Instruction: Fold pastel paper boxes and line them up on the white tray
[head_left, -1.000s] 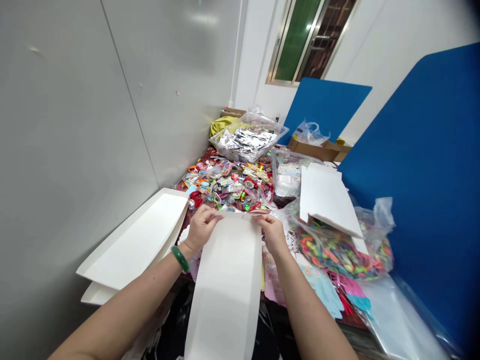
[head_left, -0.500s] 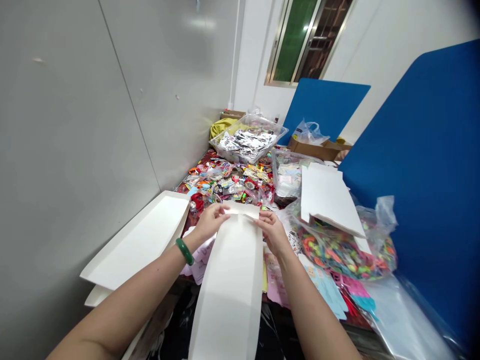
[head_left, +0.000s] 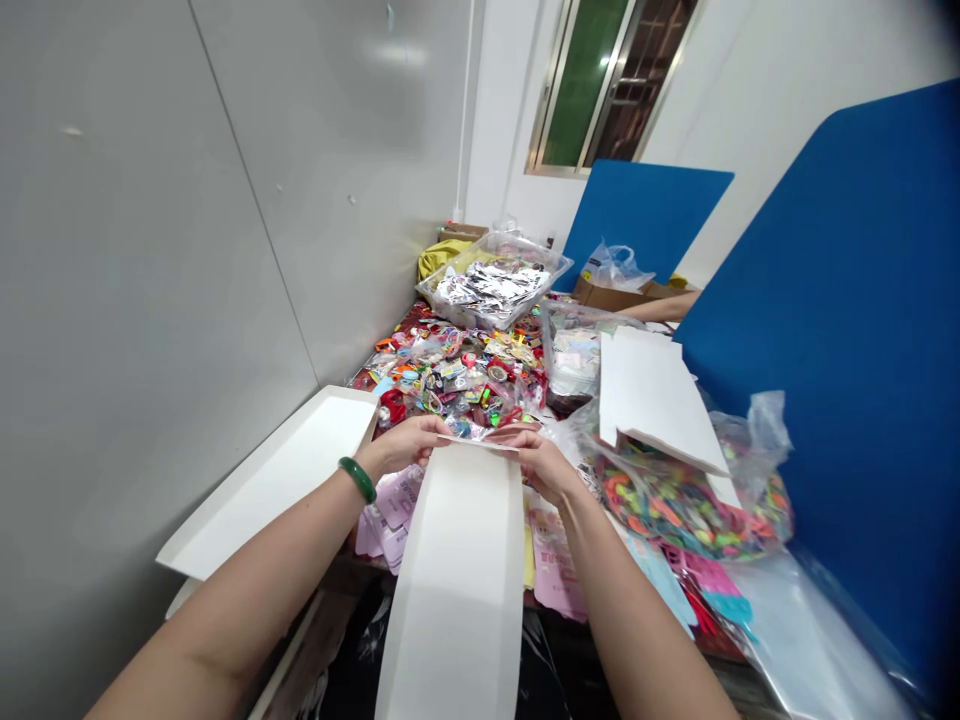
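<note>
A long white cardboard box piece (head_left: 454,580) with raised side edges stretches from my lap to the table edge. My left hand (head_left: 411,442) grips its far left corner, fingers curled over the end. At the far right corner, my right hand (head_left: 544,465) pinches the same end flap between thumb and fingers. The flap stands folded up, so only its thin edge shows. Pink printed cards (head_left: 555,560) lie beneath and beside the cardboard. Another white cardboard tray (head_left: 277,480) rests to the left of my left arm.
Small colourful trinkets (head_left: 465,375) cover the table. Behind them stands a clear bin (head_left: 495,285) of printed cutouts. To the right, white cardboard (head_left: 656,390) lies over a bag of colourful pieces (head_left: 675,510). Blue panels (head_left: 847,330) border the right; another person's arm (head_left: 664,307) reaches in there.
The far end flap, which lay extended outward, is now folded upright. Both hands have moved slightly toward me with it. Another person's arm has come into view at the back right.
</note>
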